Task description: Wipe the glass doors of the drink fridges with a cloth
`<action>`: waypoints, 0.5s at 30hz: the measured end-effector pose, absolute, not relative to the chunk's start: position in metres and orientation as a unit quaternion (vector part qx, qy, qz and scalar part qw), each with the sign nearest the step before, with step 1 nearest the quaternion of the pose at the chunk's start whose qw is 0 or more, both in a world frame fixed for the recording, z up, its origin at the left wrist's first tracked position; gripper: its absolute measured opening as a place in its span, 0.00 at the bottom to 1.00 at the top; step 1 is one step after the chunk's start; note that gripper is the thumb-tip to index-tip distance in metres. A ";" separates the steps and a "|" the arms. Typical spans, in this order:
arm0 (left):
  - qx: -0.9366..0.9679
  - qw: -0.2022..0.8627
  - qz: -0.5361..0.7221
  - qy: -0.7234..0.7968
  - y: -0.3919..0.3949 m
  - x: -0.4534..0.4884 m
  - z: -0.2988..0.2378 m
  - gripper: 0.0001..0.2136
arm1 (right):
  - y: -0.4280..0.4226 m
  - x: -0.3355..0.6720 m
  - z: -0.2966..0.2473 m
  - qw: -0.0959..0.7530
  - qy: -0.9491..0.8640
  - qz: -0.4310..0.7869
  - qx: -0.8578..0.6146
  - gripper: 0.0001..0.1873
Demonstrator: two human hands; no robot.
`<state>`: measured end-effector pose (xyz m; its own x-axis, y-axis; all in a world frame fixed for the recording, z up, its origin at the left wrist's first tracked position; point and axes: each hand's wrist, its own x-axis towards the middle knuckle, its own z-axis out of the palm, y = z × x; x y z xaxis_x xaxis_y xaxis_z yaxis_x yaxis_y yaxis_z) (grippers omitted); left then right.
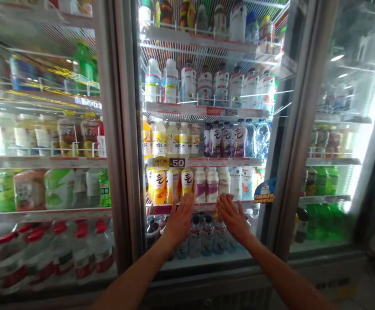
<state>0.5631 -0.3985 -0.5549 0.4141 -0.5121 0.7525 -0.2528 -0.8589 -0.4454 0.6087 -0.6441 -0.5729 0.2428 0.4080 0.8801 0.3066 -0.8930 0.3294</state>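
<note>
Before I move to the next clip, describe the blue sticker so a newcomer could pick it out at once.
Start at the middle door. From the right hand before it, go right and slightly up, stopping short of the door's right frame. Unlike the bottles nearby, the blue sticker looks flat, with a white shape and a reddish lower band.

Shop: drinks fridge (120,129), price tag (177,162)

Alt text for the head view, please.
A person's left hand and right hand are raised before a glass cooler door; whether they touch it is unclear. Behind it, drink bottles line lit shelves, with a price tag reading 5.0.
</note>
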 end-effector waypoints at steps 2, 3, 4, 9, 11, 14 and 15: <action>-0.823 0.126 -0.501 0.235 -0.403 0.567 -0.549 0.28 | -0.654 0.612 -0.561 0.023 0.182 0.580 0.794 0.25; -0.820 0.121 -0.507 0.235 -0.405 0.569 -0.545 0.27 | -0.659 0.614 -0.551 0.003 0.145 0.591 0.794 0.24; -0.817 0.115 -0.513 0.236 -0.408 0.571 -0.542 0.27 | -0.663 0.616 -0.541 -0.018 0.109 0.603 0.790 0.24; -0.799 0.108 -0.536 0.248 -0.418 0.574 -0.538 0.27 | -0.678 0.620 -0.552 -0.005 0.119 0.609 0.784 0.25; -0.794 0.109 -0.543 0.252 -0.418 0.576 -0.535 0.27 | -0.688 0.623 -0.564 0.016 0.152 0.598 0.787 0.26; -0.787 0.097 -0.560 0.240 -0.414 0.578 -0.522 0.27 | -0.716 0.633 -0.542 -0.047 0.086 0.610 0.786 0.25; -0.786 0.088 -0.567 0.230 -0.411 0.579 -0.514 0.27 | -0.727 0.637 -0.524 -0.093 0.043 0.618 0.779 0.25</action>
